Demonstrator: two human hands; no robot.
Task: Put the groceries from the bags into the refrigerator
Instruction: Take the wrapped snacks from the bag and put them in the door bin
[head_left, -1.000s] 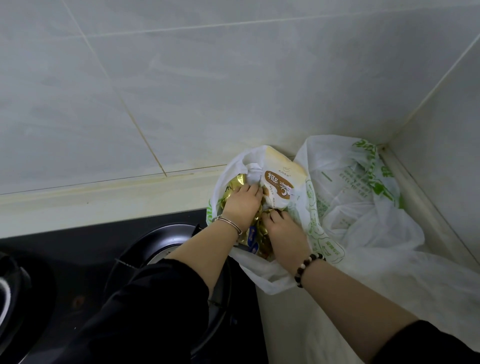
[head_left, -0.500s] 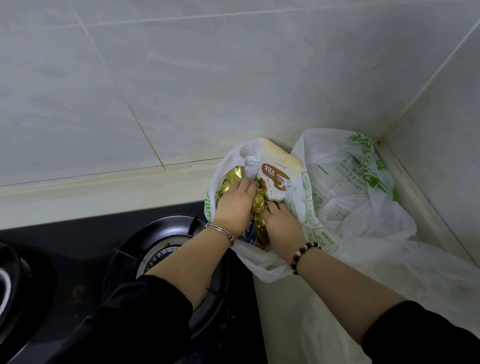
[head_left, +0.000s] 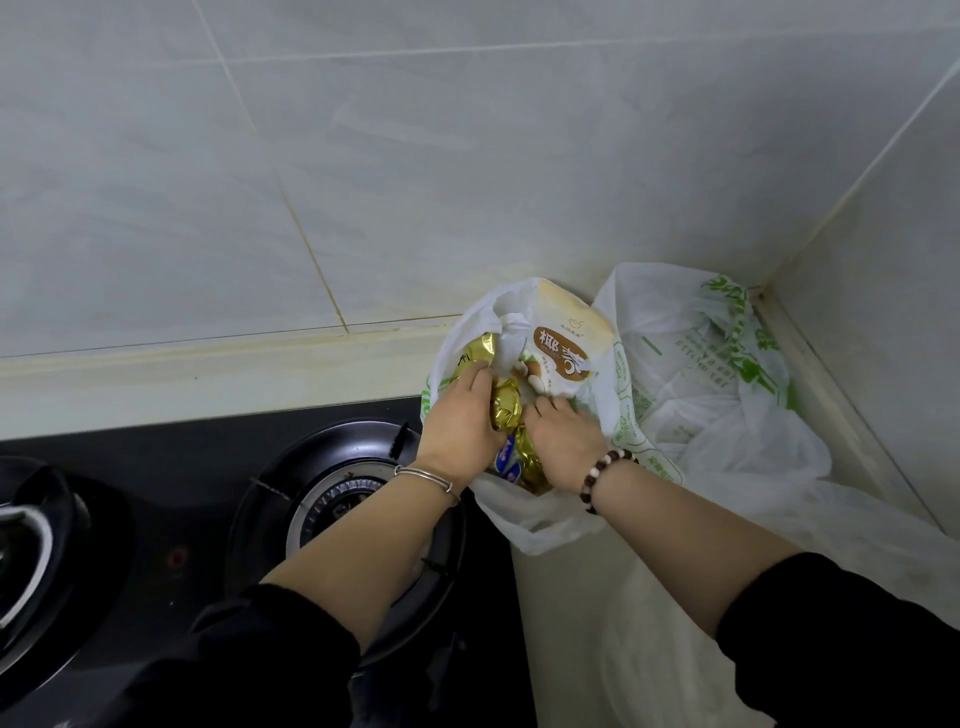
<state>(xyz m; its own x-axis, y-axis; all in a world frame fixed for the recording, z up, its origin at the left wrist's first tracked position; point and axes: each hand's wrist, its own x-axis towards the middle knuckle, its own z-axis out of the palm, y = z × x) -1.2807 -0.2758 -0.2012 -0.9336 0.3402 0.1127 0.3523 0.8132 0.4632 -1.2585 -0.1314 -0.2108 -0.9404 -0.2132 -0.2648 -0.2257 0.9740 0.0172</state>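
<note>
A white plastic grocery bag (head_left: 535, 519) with green print sits on the counter against the tiled wall. Inside it lies a shiny gold foil package (head_left: 506, 410) with a blue patch, and behind that stands a cream and brown packet (head_left: 563, 343) with printed characters. My left hand (head_left: 460, 421) grips the gold package from the left, fingers curled over its top. My right hand (head_left: 563, 441) reaches into the bag from the right and holds the same gold package. Much of the package is hidden by both hands.
A second white bag (head_left: 727, 405) with green print slumps in the corner to the right. A black gas hob with a round burner (head_left: 343, 499) lies left of the bags, under my left forearm. Another burner (head_left: 31, 540) shows at the far left. Tiled walls close the back and right.
Both hands stay inside the bag on the gold package; the left hand has shifted a little left and gathered the foil. The view has tilted slightly.
</note>
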